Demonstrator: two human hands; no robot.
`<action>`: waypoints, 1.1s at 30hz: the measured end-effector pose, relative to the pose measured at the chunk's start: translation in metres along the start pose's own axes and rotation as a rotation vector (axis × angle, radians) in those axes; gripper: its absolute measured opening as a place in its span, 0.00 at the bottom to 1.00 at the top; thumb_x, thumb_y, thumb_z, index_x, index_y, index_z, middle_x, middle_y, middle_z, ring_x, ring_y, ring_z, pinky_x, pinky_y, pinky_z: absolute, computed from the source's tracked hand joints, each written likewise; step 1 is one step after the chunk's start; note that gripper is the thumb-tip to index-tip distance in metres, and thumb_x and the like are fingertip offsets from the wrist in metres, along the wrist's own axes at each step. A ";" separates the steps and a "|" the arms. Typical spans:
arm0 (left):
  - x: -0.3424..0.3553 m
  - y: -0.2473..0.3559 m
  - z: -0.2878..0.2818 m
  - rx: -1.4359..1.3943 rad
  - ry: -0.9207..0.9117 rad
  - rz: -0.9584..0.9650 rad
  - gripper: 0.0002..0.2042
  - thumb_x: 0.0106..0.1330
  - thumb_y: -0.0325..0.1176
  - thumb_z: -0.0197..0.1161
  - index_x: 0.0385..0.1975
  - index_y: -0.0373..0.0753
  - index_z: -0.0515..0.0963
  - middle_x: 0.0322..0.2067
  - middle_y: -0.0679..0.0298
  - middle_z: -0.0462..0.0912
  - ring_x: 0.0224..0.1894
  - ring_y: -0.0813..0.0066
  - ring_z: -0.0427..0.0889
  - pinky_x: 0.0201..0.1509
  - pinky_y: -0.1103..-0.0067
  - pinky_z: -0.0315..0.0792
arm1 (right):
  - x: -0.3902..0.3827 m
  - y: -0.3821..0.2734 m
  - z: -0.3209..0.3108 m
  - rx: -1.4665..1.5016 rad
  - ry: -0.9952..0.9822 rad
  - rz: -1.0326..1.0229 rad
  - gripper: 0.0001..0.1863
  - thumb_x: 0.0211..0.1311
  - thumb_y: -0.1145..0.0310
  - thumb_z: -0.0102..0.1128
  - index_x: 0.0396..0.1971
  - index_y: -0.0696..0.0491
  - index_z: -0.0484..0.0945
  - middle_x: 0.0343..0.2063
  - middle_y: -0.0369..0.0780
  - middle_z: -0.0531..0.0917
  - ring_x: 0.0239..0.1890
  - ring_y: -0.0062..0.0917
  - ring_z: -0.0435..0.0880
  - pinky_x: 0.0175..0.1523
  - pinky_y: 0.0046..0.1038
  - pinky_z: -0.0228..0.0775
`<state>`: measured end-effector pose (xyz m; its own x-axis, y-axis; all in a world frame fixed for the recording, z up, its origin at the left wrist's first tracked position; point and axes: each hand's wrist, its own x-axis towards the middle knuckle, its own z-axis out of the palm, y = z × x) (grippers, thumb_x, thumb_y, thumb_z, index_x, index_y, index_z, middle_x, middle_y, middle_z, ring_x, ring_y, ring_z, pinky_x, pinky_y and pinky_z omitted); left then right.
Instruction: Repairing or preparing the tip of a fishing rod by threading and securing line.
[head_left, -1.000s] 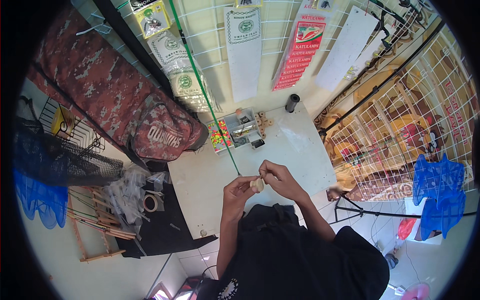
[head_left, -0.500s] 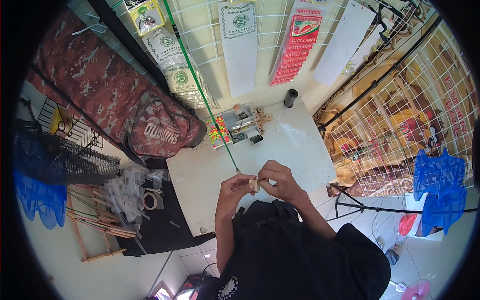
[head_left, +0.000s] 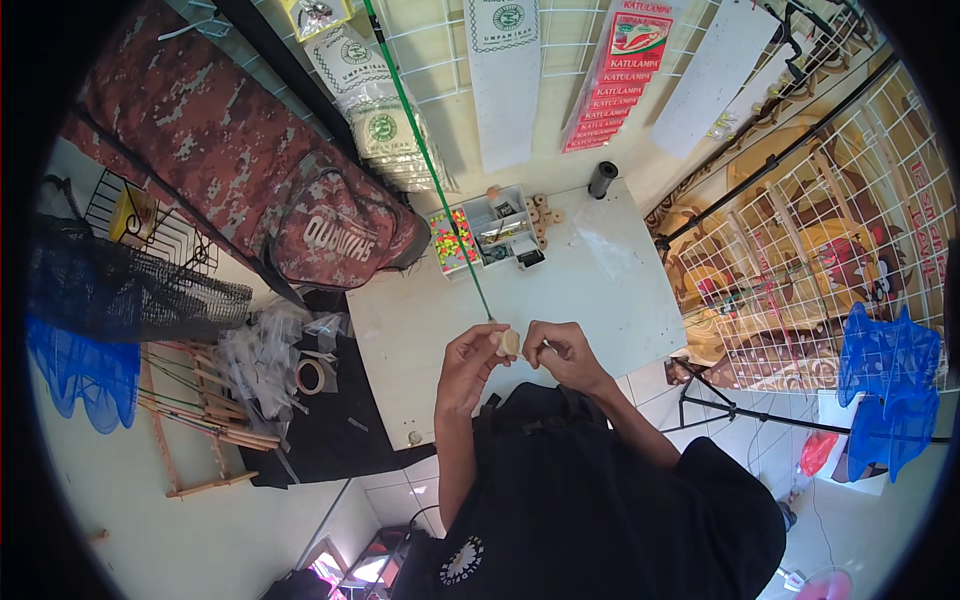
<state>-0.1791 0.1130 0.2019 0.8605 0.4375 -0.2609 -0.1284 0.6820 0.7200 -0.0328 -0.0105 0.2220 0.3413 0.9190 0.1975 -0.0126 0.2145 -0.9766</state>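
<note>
My left hand (head_left: 464,365) pinches a small, round, cream-coloured disc (head_left: 509,343) between thumb and fingers, its flat face turned up. Just right of it is my right hand (head_left: 566,358), fingers curled and pressed together, a small gap away from the disc. What those fingers hold, if anything, is too small to make out. A thin green rod (head_left: 424,150) slants down from the top and ends just above my left hand. Both hands are over the near part of the white table (head_left: 400,345).
At the table's back stand a compartment box (head_left: 505,228) with bright beads, several beige rings (head_left: 543,213) and a black cylinder (head_left: 603,180). A camouflage bag (head_left: 330,225) leans at the left. Plastic bags and a tape roll (head_left: 310,376) lie on black cloth (head_left: 345,440).
My right hand has parted from the disc and moved slightly right. The disc now shows its round face in my left hand. The whole view has shifted a little.
</note>
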 end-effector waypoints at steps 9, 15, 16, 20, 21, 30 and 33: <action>-0.007 -0.004 0.002 0.328 0.106 0.170 0.13 0.62 0.24 0.64 0.46 0.27 0.77 0.39 0.56 0.82 0.37 0.71 0.81 0.40 0.77 0.75 | 0.010 -0.009 -0.004 -0.527 0.023 -0.191 0.09 0.48 0.84 0.46 0.28 0.59 0.74 0.24 0.41 0.74 0.26 0.30 0.76 0.34 0.29 0.69; -0.010 -0.003 -0.006 0.209 0.179 0.217 0.14 0.60 0.22 0.64 0.46 0.27 0.78 0.42 0.52 0.81 0.35 0.71 0.81 0.42 0.77 0.76 | 0.007 -0.004 -0.005 -0.249 0.218 -0.230 0.10 0.50 0.86 0.41 0.28 0.61 0.74 0.21 0.40 0.74 0.23 0.22 0.70 0.30 0.24 0.62; -0.010 -0.003 -0.007 0.208 0.184 0.220 0.14 0.60 0.22 0.64 0.46 0.27 0.78 0.42 0.52 0.81 0.35 0.71 0.81 0.42 0.77 0.76 | 0.004 -0.001 -0.008 -0.247 0.213 -0.230 0.10 0.50 0.86 0.41 0.28 0.61 0.74 0.21 0.40 0.74 0.23 0.22 0.70 0.30 0.24 0.62; -0.013 0.000 -0.014 0.115 0.307 0.296 0.14 0.65 0.26 0.62 0.48 0.29 0.76 0.42 0.55 0.82 0.39 0.70 0.82 0.42 0.76 0.75 | -0.002 0.017 -0.018 -0.150 0.315 -0.233 0.10 0.55 0.84 0.41 0.28 0.61 0.74 0.22 0.39 0.75 0.24 0.20 0.69 0.31 0.24 0.63; -0.014 0.001 -0.016 0.065 0.273 0.301 0.13 0.66 0.27 0.61 0.48 0.29 0.76 0.41 0.56 0.81 0.40 0.70 0.82 0.43 0.76 0.75 | 0.000 0.024 -0.021 -0.262 0.344 -0.118 0.09 0.57 0.82 0.43 0.29 0.60 0.75 0.23 0.39 0.77 0.25 0.20 0.71 0.33 0.23 0.64; -0.015 0.000 -0.004 0.138 0.203 0.352 0.25 0.53 0.13 0.65 0.53 0.33 0.73 0.48 0.56 0.77 0.48 0.69 0.77 0.52 0.75 0.74 | -0.013 0.211 -0.095 -0.695 0.313 0.432 0.11 0.57 0.74 0.54 0.37 0.56 0.82 0.31 0.45 0.82 0.34 0.28 0.84 0.38 0.27 0.77; -0.015 0.003 -0.002 0.130 0.165 0.353 0.29 0.49 0.11 0.68 0.54 0.32 0.71 0.46 0.57 0.77 0.47 0.71 0.78 0.53 0.76 0.75 | -0.009 0.218 -0.097 -0.861 0.272 0.212 0.12 0.54 0.76 0.56 0.39 0.54 0.82 0.43 0.50 0.79 0.38 0.31 0.84 0.41 0.30 0.80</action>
<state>-0.1936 0.1096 0.2071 0.6829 0.7265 -0.0757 -0.3286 0.3981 0.8565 0.0522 -0.0040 -0.0008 0.6221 0.7781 0.0873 0.5651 -0.3690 -0.7379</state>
